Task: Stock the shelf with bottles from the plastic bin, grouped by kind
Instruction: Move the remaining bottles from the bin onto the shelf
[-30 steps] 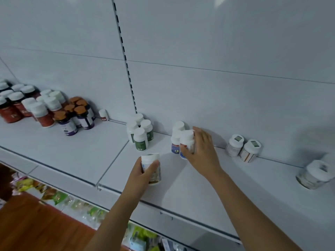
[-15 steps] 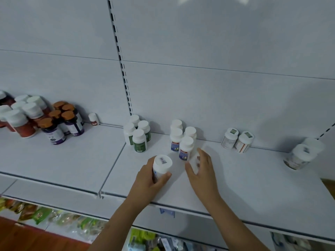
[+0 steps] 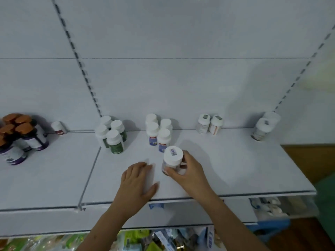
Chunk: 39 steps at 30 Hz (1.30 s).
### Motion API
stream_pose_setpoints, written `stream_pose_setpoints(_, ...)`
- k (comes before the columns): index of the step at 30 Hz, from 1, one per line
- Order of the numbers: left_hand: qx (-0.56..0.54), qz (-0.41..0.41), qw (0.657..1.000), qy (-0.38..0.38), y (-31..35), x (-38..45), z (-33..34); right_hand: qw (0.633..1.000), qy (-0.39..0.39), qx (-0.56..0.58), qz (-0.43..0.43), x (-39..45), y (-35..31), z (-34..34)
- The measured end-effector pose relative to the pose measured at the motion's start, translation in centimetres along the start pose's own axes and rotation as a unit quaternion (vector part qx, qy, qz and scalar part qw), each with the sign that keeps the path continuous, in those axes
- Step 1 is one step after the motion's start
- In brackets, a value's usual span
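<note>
1 head view, looking forward and down, close over the shelf, both forearms entering from below

You're in a shop: a white retail shelf with slotted uprights carries grouped supplement bottles across mid-frame, and packaged goods fill the tier along the bottom edge.

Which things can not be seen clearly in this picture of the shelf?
- Held bottle, head view: the right hand covers its label; the cap sticker is too small to read.
- Orange-capped bottles: the left edge cuts off the group.
- Blue-label bottles: label print is blurred.
- Plastic bin: not in view.
- Left hand: flat on the shelf, hiding what is beneath it.
</note>
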<state>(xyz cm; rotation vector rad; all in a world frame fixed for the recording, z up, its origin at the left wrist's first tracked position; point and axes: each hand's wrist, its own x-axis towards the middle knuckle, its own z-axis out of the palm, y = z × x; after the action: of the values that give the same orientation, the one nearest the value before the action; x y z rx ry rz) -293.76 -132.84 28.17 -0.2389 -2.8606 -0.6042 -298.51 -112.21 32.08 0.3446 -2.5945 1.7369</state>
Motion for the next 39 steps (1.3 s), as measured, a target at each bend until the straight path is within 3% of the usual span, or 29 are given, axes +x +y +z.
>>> stream_pose_setpoints(5,-0.015,0.108,0.991,-0.073,4.0,3.4,3.2,0.988,0.140,0.013,0.065,-1.8,2.6,-9.2)
stream_pose_setpoints(10,0.003,0.189,0.975,-0.117,9.8,7.9,6.8,0.960,0.259,-0.044,0.100,-3.0,5.3,-18.1)
stream_pose_setpoints(16,-0.001,0.201,0.966,-0.163,16.6,13.7,10.8,0.936,0.329,-0.057,0.109,-1.2,7.1,-25.9)
stream_pose_setpoints(19,0.005,0.181,0.974,-0.140,19.1,15.6,12.1,0.927,0.350,-0.085,0.105,0.9,8.6,-28.6)
stream_pose_setpoints(22,0.008,0.167,0.979,-0.119,19.6,16.2,12.5,0.925,0.340,-0.107,0.129,3.3,11.0,-30.1)
stream_pose_setpoints(25,-0.004,0.163,0.980,-0.114,19.6,16.5,12.5,0.936,0.273,-0.138,0.173,4.7,14.2,-29.9)
stream_pose_setpoints(29,-0.017,0.154,0.982,-0.111,19.7,16.7,12.5,0.918,0.261,-0.236,0.183,4.7,16.2,-28.6)
stream_pose_setpoints(39,-0.029,0.104,0.991,-0.079,21.2,14.5,12.7,0.948,0.162,-0.211,0.175,2.9,16.8,-29.9)
